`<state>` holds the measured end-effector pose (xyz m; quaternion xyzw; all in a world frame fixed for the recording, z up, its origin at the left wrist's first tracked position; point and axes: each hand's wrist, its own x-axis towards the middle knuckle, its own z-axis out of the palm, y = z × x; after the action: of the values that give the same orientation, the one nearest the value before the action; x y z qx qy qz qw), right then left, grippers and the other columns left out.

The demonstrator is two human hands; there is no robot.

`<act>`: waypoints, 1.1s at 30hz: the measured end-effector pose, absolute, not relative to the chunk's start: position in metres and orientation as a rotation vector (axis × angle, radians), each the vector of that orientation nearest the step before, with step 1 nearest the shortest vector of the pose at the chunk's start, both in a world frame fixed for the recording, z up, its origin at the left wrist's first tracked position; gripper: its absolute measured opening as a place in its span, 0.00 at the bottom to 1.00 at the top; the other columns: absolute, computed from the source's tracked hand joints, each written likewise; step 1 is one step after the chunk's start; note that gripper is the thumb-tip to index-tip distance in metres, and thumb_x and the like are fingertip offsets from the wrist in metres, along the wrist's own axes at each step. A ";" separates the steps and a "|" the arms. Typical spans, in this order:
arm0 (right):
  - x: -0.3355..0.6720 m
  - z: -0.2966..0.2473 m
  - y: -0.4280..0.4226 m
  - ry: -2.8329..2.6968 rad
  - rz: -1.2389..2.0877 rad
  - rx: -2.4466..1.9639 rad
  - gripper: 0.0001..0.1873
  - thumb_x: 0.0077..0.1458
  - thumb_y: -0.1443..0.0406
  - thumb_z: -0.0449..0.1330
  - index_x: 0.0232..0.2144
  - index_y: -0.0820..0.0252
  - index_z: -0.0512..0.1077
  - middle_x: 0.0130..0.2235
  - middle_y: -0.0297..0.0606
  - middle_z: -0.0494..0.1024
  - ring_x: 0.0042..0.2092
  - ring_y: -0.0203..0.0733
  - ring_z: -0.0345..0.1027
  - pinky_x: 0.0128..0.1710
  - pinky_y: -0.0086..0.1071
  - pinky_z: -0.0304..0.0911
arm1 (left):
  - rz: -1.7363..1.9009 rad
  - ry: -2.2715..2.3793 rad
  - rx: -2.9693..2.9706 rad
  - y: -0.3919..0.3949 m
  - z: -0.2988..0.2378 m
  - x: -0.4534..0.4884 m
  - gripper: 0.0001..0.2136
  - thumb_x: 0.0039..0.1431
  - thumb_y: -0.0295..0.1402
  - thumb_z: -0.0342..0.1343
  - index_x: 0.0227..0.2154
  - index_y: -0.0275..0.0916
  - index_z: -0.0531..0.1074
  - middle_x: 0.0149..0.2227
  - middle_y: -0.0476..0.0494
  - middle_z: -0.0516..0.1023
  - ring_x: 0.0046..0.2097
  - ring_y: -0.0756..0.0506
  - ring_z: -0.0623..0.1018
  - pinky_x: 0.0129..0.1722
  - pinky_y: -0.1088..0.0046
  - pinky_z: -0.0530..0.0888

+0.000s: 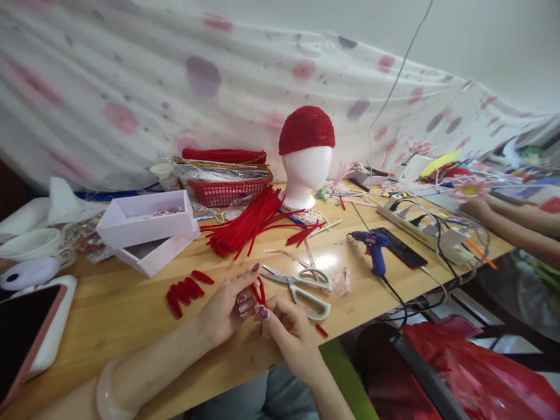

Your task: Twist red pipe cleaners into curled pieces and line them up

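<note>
I note the left hand (pixel 231 300) closed in a loose pinch on the upper part of a bent red strip (pixel 262 291); the right hand (pixel 291 335) pinches its lower end between thumb and fingers. I find the strip over the wooden table (pixel 126 303), just beside parted scissors (pixel 290 280). Several short red pieces (pixel 186 293) lie left of both hands.

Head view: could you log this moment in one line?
left hand: holding bent fuzzy red strip | right hand: holding same strip | nearby: metal scissors with pale handles, blue plastic glue gun
</note>
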<state>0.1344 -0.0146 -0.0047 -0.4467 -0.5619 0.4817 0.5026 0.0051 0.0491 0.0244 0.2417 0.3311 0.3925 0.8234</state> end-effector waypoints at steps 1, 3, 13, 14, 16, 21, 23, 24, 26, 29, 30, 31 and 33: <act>0.134 -0.006 -0.015 -1.350 1.141 -1.085 0.20 0.62 0.54 0.55 0.23 0.60 0.64 0.22 0.30 0.65 0.25 0.33 0.58 0.27 0.28 0.53 | 0.832 0.699 0.514 0.049 0.024 0.006 0.26 0.38 0.44 0.73 0.17 0.39 0.57 0.12 0.61 0.56 0.15 0.58 0.53 0.14 0.83 0.55; 0.133 -0.007 -0.015 -1.337 1.092 -1.092 0.21 0.62 0.54 0.55 0.21 0.60 0.64 0.21 0.30 0.65 0.24 0.33 0.57 0.25 0.27 0.52 | 0.796 0.695 0.501 0.046 0.021 0.006 0.26 0.38 0.46 0.72 0.17 0.38 0.59 0.12 0.60 0.57 0.16 0.58 0.54 0.15 0.83 0.56; 0.139 -0.006 -0.013 -1.357 0.972 -1.065 0.17 0.63 0.59 0.55 0.24 0.60 0.66 0.24 0.33 0.69 0.28 0.35 0.62 0.29 0.28 0.56 | 0.616 0.620 0.488 0.041 0.009 0.008 0.27 0.42 0.58 0.64 0.22 0.35 0.71 0.15 0.57 0.60 0.16 0.58 0.54 0.16 0.81 0.49; 0.139 -0.006 -0.013 -1.371 0.953 -1.076 0.17 0.63 0.60 0.55 0.24 0.60 0.66 0.25 0.33 0.69 0.28 0.35 0.62 0.29 0.28 0.56 | 0.614 0.618 0.482 0.041 0.010 0.008 0.26 0.42 0.58 0.64 0.22 0.35 0.70 0.14 0.57 0.60 0.16 0.58 0.54 0.16 0.81 0.48; 0.138 -0.006 -0.014 -1.397 0.916 -1.096 0.16 0.63 0.60 0.55 0.23 0.60 0.66 0.25 0.32 0.69 0.29 0.36 0.63 0.30 0.28 0.57 | 0.606 0.626 0.478 0.041 0.011 0.009 0.27 0.40 0.58 0.65 0.20 0.35 0.68 0.14 0.57 0.59 0.16 0.58 0.55 0.16 0.82 0.49; 0.135 -0.005 -0.015 -1.449 0.836 -1.085 0.16 0.63 0.62 0.55 0.23 0.60 0.66 0.25 0.33 0.71 0.29 0.36 0.64 0.31 0.28 0.58 | 0.615 0.696 0.496 0.036 0.012 0.010 0.26 0.39 0.56 0.66 0.19 0.37 0.66 0.15 0.57 0.60 0.16 0.58 0.56 0.16 0.83 0.48; 0.135 -0.006 -0.016 -1.424 0.835 -1.087 0.16 0.62 0.62 0.56 0.22 0.60 0.67 0.25 0.33 0.72 0.29 0.36 0.65 0.31 0.28 0.58 | 0.622 0.702 0.505 0.034 0.011 0.010 0.24 0.44 0.55 0.64 0.20 0.36 0.67 0.15 0.57 0.61 0.16 0.58 0.56 0.16 0.83 0.48; 0.134 -0.008 -0.016 -1.403 0.842 -1.091 0.16 0.62 0.62 0.56 0.22 0.60 0.67 0.24 0.33 0.72 0.29 0.36 0.65 0.31 0.28 0.58 | 0.617 0.698 0.502 0.034 0.011 0.010 0.23 0.47 0.54 0.62 0.20 0.36 0.68 0.15 0.56 0.61 0.16 0.57 0.56 0.16 0.83 0.48; 0.134 -0.010 -0.016 -1.362 0.863 -1.093 0.16 0.62 0.62 0.56 0.22 0.60 0.68 0.24 0.33 0.72 0.28 0.36 0.64 0.31 0.28 0.57 | 0.619 0.691 0.477 0.034 0.011 0.010 0.22 0.54 0.52 0.58 0.21 0.35 0.69 0.15 0.54 0.62 0.16 0.57 0.57 0.16 0.83 0.49; 0.134 -0.009 -0.016 -1.341 0.915 -1.081 0.15 0.61 0.61 0.57 0.23 0.60 0.68 0.24 0.32 0.71 0.28 0.36 0.63 0.30 0.28 0.56 | 0.661 0.703 0.423 0.034 0.014 0.010 0.20 0.61 0.45 0.54 0.21 0.35 0.70 0.16 0.54 0.63 0.16 0.57 0.59 0.16 0.84 0.54; 0.134 -0.009 -0.016 -1.341 0.929 -1.077 0.16 0.61 0.61 0.57 0.22 0.60 0.66 0.24 0.32 0.69 0.27 0.35 0.62 0.30 0.28 0.55 | 0.680 0.708 0.404 0.035 0.015 0.010 0.19 0.62 0.44 0.53 0.21 0.35 0.71 0.17 0.54 0.63 0.16 0.57 0.58 0.17 0.84 0.56; 0.135 -0.008 -0.016 -1.347 0.941 -1.077 0.16 0.60 0.62 0.57 0.21 0.60 0.64 0.23 0.31 0.68 0.27 0.35 0.60 0.29 0.28 0.54 | 0.696 0.713 0.383 0.035 0.017 0.010 0.19 0.62 0.42 0.53 0.21 0.34 0.71 0.17 0.54 0.62 0.16 0.57 0.58 0.17 0.84 0.58; 0.136 -0.006 -0.015 -1.371 0.955 -1.075 0.17 0.59 0.62 0.57 0.20 0.59 0.61 0.22 0.30 0.65 0.26 0.34 0.57 0.28 0.28 0.52 | 0.724 0.717 0.344 0.037 0.022 0.009 0.20 0.64 0.40 0.51 0.19 0.34 0.69 0.16 0.54 0.61 0.16 0.57 0.56 0.17 0.83 0.58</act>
<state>0.1357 -0.0152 -0.0061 -0.4534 -0.5783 0.4026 0.5458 0.0086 0.0368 0.0217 0.1639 0.3414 0.3449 0.8588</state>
